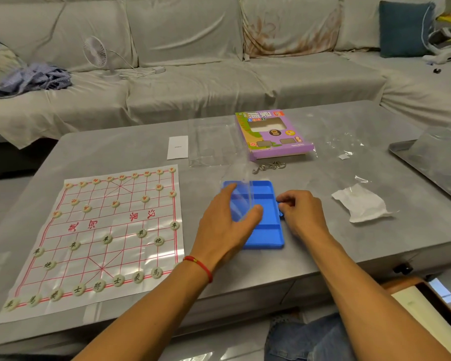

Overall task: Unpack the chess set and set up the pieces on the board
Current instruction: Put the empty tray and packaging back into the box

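A paper chess board [99, 241] with red lines lies on the left of the grey table, with several round white pieces [106, 239] standing on its grid points at both ends. To its right sits a blue plastic tray [267, 217] with empty compartments. My left hand [227, 220] holds a clear plastic lid [241, 199] over the tray's left half, thumb and fingers spread around it. My right hand [301, 213] has curled fingers pinching the tray's small tab at its right edge.
A purple game box [274, 134] lies beyond the tray, with a metal puzzle ring [268, 167] in front of it. A clear bag [211, 142], a white slip [177, 147], crumpled wrapping [359, 204] and a metal tray [432, 162] lie around. A sofa stands behind.
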Demonstrator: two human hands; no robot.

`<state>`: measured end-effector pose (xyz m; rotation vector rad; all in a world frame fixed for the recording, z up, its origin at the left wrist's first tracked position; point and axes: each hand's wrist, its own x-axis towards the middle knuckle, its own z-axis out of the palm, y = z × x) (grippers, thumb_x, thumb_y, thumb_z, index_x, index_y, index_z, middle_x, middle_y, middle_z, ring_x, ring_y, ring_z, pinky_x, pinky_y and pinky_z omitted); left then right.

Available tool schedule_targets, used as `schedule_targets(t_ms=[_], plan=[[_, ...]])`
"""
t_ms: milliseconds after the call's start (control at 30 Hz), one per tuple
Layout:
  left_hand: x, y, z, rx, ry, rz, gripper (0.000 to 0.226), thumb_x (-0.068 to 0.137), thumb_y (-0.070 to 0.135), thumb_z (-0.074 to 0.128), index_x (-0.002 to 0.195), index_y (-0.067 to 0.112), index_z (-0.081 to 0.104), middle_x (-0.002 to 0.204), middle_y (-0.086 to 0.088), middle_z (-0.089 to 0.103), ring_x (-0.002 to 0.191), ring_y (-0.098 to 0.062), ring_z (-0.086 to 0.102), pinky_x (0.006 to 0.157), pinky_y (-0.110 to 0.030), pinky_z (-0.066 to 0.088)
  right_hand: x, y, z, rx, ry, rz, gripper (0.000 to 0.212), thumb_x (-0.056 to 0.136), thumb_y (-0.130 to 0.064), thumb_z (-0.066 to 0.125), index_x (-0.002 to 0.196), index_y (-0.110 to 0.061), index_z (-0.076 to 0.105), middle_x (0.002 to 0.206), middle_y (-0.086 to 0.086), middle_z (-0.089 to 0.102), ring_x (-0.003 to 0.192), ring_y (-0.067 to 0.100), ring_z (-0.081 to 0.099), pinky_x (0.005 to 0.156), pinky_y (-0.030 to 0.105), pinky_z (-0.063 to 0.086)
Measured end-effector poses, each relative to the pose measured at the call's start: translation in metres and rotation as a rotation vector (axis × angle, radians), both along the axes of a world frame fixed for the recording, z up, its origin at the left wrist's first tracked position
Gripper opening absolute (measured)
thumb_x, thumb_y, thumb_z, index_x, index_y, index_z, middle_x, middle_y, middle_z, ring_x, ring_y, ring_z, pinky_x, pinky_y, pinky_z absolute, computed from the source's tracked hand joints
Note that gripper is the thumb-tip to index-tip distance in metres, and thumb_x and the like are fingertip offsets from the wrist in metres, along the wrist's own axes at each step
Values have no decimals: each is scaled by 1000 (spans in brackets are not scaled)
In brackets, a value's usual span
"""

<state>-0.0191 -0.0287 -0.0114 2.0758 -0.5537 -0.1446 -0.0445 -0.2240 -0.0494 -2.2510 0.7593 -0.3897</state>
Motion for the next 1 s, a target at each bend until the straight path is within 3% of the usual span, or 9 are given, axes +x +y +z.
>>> schedule_targets(t_ms=[100,167,300,467,633,733,833,900,1000], plan=[[8,17,8,-130,86,40,40,97,53,37,133,35,39,117,21,51,103,-7,58,63,-6,47,3,-1,2,-28,9,-42,21,97,-12,60,115,-13,71,110,6,71,89,14,60,83,27,49],[13,24,11,-125,90,35,42,96,53,28,135,37,36,125,26,47,119,-8,52,69,-1,41,4,-1,2,-40,15,-43,22,98,-13,58,116,-13,71,112,6,70,91,15,60,84,28,49],[11,14,10,17,32,-26,63,94,61,30,148,29,26,146,4,41,119,-5,44,81,-4,29,7,5,2,-23,21,-11,23,97,-14,60,117,-14,71,112,5,70,89,12,58,84,27,49],[9,-8,-7,350,-117,-64,85,78,80,31,148,34,21,152,-1,29,136,-22,31,106,-40,38,6,6,6,104,-9,-21,18,91,-11,66,106,-16,75,99,2,74,86,15,67,86,29,56],[5,-14,-13,457,-171,-23,88,74,83,27,148,35,20,152,-1,26,135,-25,28,103,-46,39,5,5,6,115,-13,-15,19,87,-9,67,101,-18,76,96,3,75,84,15,68,83,29,56],[7,-10,-8,231,-114,1,76,84,73,34,147,32,25,146,2,37,130,-19,39,102,-35,41,6,5,6,43,4,15,21,90,-9,67,109,-12,75,103,4,73,85,13,63,82,21,49],[14,2,6,-78,-4,90,42,99,51,33,135,31,38,112,14,53,101,-10,55,79,-22,50,10,-1,5,22,31,-16,22,93,-9,64,113,-14,73,110,4,71,89,14,62,86,25,50],[25,12,13,-221,127,172,27,102,42,30,124,32,43,103,8,60,91,-18,64,76,-36,59,11,-7,8,-43,51,-51,23,96,-9,60,115,-15,72,114,6,70,96,19,63,89,31,51],[39,28,18,-385,547,259,35,102,40,30,125,23,51,107,-12,66,83,-32,70,75,-46,60,13,-2,14,-286,51,-9,27,97,-21,57,122,-23,68,128,3,63,117,24,55,99,41,44]])
